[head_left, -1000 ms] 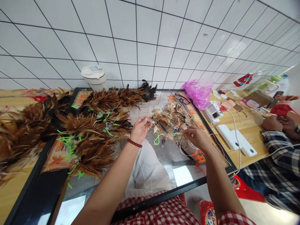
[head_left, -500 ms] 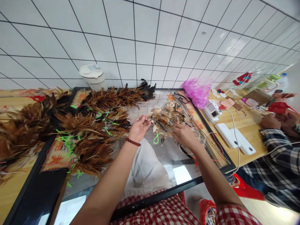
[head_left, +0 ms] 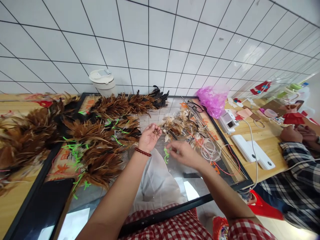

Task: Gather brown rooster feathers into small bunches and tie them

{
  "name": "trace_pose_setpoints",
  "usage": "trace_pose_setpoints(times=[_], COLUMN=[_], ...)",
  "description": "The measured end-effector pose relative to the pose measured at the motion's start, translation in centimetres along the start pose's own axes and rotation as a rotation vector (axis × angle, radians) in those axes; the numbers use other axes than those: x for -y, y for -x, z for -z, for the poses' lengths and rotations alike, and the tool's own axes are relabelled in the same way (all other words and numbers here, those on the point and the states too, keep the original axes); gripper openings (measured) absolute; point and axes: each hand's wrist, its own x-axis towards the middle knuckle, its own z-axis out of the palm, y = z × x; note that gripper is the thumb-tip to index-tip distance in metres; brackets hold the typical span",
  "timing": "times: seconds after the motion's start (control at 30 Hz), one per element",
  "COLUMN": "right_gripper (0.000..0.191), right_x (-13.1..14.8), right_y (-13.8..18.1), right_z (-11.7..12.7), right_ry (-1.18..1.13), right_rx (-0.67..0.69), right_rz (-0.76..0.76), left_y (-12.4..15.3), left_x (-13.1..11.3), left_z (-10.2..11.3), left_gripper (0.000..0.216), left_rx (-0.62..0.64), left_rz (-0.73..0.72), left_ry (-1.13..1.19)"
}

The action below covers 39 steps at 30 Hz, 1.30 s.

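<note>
My left hand (head_left: 149,138), palm up with a beaded bracelet at the wrist, is closed on a few small brown feathers (head_left: 156,132), partly hidden by the fingers. To its right lies a loose heap of brown and cream feathers (head_left: 183,124) on the glass tabletop. In front of that heap, my right hand (head_left: 184,152) reaches leftward with its fingers apart. Its fingertips are at a bright green tie (head_left: 166,155); whether they touch it I cannot tell. Bundled brown feathers (head_left: 102,160) with green ties lie to the left.
A long feather strand (head_left: 122,106) runs along the back near a white lidded cup (head_left: 102,81). Glasses (head_left: 195,106), a purple plastic bag (head_left: 212,100) and coiled wire (head_left: 210,150) lie to the right. Beyond them are white power strips (head_left: 252,151) and a co-worker's plaid sleeve (head_left: 297,161).
My right hand has moved left from the feather heap to the green tie, whose loop now looks different. My left hand stays almost in place. The view has shifted slightly.
</note>
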Motion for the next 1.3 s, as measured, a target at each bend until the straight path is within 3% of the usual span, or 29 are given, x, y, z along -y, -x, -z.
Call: trace_pose_setpoints(times=[0.07,0.13,0.27,0.43,0.63,0.7,0.8,1.0,1.17,1.3], right_gripper=[0.024,0.029,0.032,0.025,0.018,0.015,0.011,0.029,0.031,0.031], right_x=[0.9,1.8,2.1,0.2,-0.7,-1.3,-2.2,-3.0,-2.6,-2.2], right_y=[0.9,2.3,4.1,1.0,-2.8,-3.0,-2.8,-3.5,-3.9,-3.7], right_z=[-2.2,-3.8,-3.7,-1.7,-2.9,-3.0,-2.8,-3.4,-3.8,-3.4], right_ry=[0.305,0.452,0.366,0.356,0.463,0.342,-0.042,-0.796,-1.009,-1.04], right_rx=[0.032,0.105,0.106,-0.057,0.05,0.031,-0.09,-0.374,-0.452,-0.414], right_rz=[-0.015,0.02,0.109,0.045,0.157,0.134,0.046,-0.178,-0.26,-0.297], left_y=[0.0,0.0,-0.1,-0.2,0.0,0.0,0.1,0.6,0.9,1.0], left_x=[0.0,0.0,0.1,0.1,0.2,0.3,0.7,1.4,1.5,1.5], left_z=[0.0,0.1,0.0,0.0,0.0,0.0,-0.2,-0.8,-1.0,-1.1], left_gripper=[0.009,0.009,0.008,0.008,0.008,0.009,0.011,0.016,0.019,0.016], left_rx=[0.0,0.0,0.0,0.011,0.012,0.012,0.003,0.067,0.109,0.126], left_rz=[0.011,0.015,0.021,0.017,0.005,0.008,0.01,0.01,0.05,0.039], left_ry=[0.001,0.0,0.005,0.019,-0.002,-0.039,-0.115,-0.297,-0.322,-0.351])
